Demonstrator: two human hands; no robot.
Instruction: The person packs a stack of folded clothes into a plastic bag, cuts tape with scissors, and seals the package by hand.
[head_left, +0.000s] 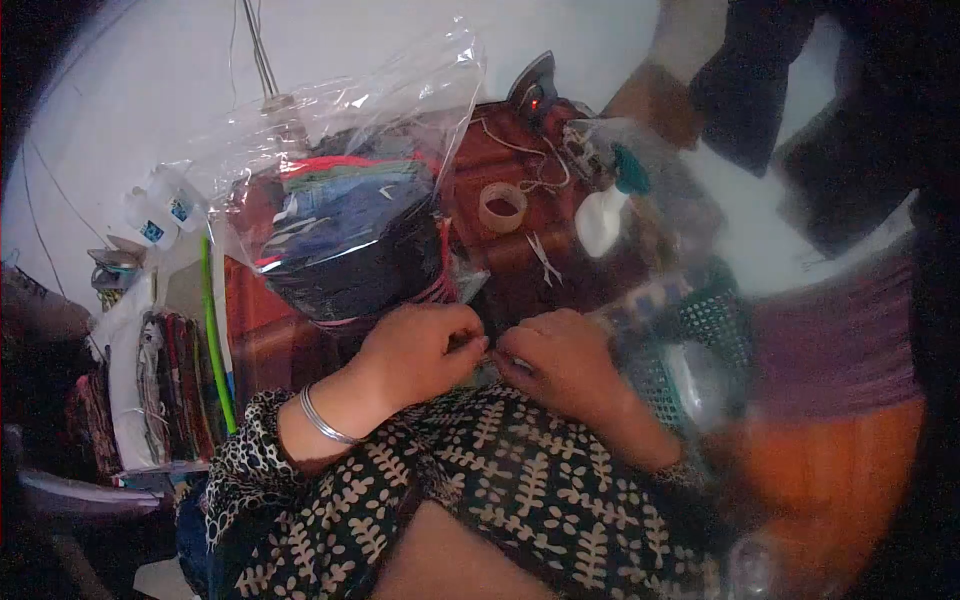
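My left hand point(425, 348), with silver bangles at the wrist, is closed, thumb and fingers pinched together. Close beside it, my right hand point(558, 362) is closed too, its fingertips nearly touching the left ones. What they pinch is too small to make out. Just beyond my left hand stands a clear plastic bag point(350, 225) with folded dark and blue cloth inside. Small scissors point(544, 258) lie beyond my right hand on the red-brown surface point(495, 270), near a roll of tape point(502, 207). A white spray bottle point(602, 222) with a green top lies to their right.
An iron point(533, 90) with a red light stands at the back, its cord loose nearby. White bottles point(152, 218), stacked cloths point(172, 385) and a green strip point(212, 335) are at the left. A green perforated basket point(715, 325) is at the right, beside orange cloth point(830, 480).
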